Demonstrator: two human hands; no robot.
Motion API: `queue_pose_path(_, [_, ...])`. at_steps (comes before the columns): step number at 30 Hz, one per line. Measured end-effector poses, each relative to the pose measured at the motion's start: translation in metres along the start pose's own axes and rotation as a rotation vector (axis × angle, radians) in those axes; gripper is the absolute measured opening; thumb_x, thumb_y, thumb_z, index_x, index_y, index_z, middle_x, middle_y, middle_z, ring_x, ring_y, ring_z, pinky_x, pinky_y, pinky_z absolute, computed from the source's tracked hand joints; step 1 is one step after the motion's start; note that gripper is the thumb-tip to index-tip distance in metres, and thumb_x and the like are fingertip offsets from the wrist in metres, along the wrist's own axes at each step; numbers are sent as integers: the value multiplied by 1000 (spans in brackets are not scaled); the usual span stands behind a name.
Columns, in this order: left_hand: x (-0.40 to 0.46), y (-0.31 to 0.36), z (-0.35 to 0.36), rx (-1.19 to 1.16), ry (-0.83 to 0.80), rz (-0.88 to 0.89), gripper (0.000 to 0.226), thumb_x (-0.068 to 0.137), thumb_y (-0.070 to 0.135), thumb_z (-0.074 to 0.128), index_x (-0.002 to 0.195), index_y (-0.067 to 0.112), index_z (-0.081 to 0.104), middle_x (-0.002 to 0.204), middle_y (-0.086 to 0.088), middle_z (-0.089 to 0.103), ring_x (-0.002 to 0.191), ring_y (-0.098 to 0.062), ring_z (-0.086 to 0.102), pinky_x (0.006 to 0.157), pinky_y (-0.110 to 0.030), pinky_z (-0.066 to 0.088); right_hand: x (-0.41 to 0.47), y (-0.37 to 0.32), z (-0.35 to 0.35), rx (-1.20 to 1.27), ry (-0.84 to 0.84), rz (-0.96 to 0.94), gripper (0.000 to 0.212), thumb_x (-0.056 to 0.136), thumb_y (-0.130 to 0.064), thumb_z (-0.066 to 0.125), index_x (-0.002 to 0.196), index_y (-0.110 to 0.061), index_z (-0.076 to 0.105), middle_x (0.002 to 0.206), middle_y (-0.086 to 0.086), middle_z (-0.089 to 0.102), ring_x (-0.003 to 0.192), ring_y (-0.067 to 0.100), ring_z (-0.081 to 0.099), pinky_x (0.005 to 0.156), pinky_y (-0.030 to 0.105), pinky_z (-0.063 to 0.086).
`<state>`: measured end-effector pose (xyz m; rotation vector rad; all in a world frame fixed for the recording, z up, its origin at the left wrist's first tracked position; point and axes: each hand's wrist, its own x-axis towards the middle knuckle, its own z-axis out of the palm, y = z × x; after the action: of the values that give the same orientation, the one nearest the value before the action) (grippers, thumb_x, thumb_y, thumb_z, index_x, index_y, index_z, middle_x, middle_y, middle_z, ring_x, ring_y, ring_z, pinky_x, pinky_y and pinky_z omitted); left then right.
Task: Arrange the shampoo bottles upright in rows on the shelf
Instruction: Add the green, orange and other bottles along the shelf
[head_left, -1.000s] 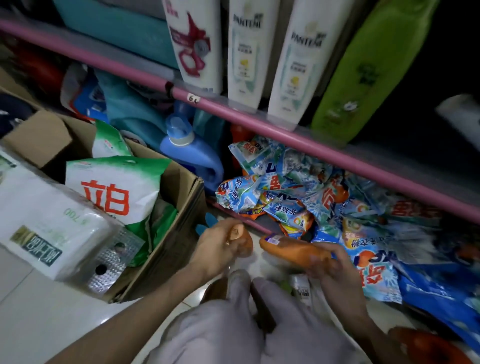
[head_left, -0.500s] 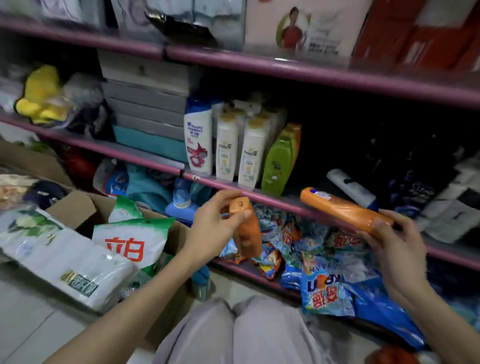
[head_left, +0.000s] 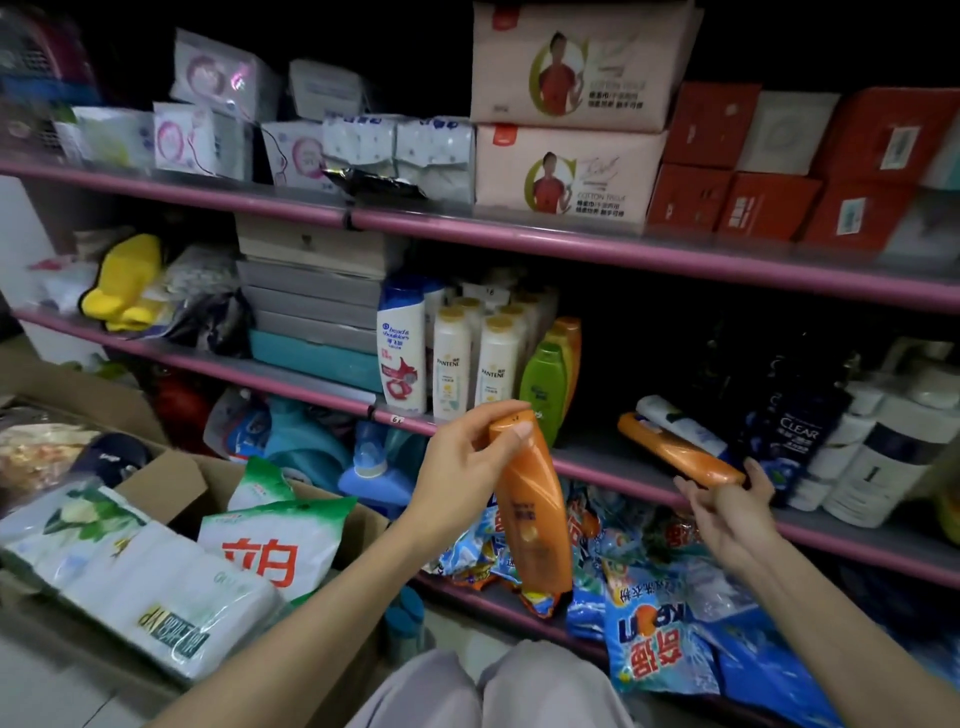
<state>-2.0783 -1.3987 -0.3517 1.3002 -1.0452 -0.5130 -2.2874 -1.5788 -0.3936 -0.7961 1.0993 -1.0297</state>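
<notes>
My left hand (head_left: 470, 457) grips the cap end of an orange shampoo bottle (head_left: 532, 514), which hangs upright in front of the shelf (head_left: 602, 457). A second orange bottle (head_left: 680, 451) lies tilted over the shelf's front, its base pinched by my right hand (head_left: 727, 506). Behind it a white bottle (head_left: 680, 423) lies on its side. Upright rows stand at the left: a white Head & Shoulders bottle (head_left: 401, 345), white Pantene bottles (head_left: 475, 356), a green bottle (head_left: 544, 382) and an orange one (head_left: 571, 343) behind it.
Dark Clear bottles (head_left: 795, 421) and white bottles (head_left: 872, 457) stand at the shelf's right. Detergent packets (head_left: 644, 597) fill the shelf below. A cardboard box (head_left: 171, 467) with bags sits at the left on the floor. The gap between the green bottle and the dark bottles holds only the lying bottles.
The view has tilted up from the bottom shelf. Both hands rose with their orange bottles; the right one moved its bottle onto the shampoo shelf, the left one came closer to the green bottle.
</notes>
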Motion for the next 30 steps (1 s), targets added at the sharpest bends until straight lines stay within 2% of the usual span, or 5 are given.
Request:
queue_pose_path(3, [3,2,6,-46,22,-43,19,90,30,63,107,36,68,108,11,68,99,0,63,78,-17,50,-21,4,7,-99,-130,-31,74,92,10,44,144,-37,23,142,15,40,108,28,59,93,38,50])
queue_pose_path(7, [8,5,19,-75,22,-73,22,90,31,62,110,35,69,111,11,68,100,1,62,81,-20,50,-76,23,23,-690,-689,-233,50,77,-67,61,122,-51,47,117,-17,64,100,1,65,77,20,54])
queue_pose_path(15, [13,16,26,-79,-129,-84,28,98,38,44,110,29,68,104,9,72,102,-6,65,89,-31,54,-103,39,31,-745,-593,-487,41,73,-54,68,108,-44,49,98,-13,67,84,0,67,72,22,55])
queue_pose_path(24, [13,16,25,598,-126,328,40,97,38,41,124,17,62,103,0,69,79,1,56,70,0,40,-105,41,22,-887,-452,-638,29,82,-48,65,100,-48,43,73,-5,64,57,7,65,52,27,55])
queue_pose_path(30, [10,12,31,656,-63,363,40,98,35,37,119,14,63,78,5,58,58,0,43,56,2,34,-105,45,22,-943,-425,-654,30,83,-51,62,99,-55,37,77,-8,64,61,6,65,60,31,57])
